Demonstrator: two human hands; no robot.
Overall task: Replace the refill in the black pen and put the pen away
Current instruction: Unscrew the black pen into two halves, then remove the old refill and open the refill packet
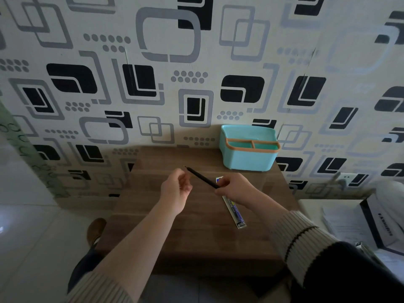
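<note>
My right hand (231,185) grips the rear end of a slim black pen (200,176), which slants up and to the left above the wooden table (175,237), its tip pointing toward the wall. My left hand (177,184) hovers just left of the pen shaft, fingers curled and apart, with nothing visible in them. A narrow refill packet (235,212) with blue print lies flat on the table under and below my right hand. A teal organizer box (248,149) with an orange divider rim stands at the table's back right against the wall.
The patterned wall rises directly behind the table. A white bag and papers (358,221) sit on the floor to the right. My shoe (96,230) shows on the tiled floor at the table's left edge.
</note>
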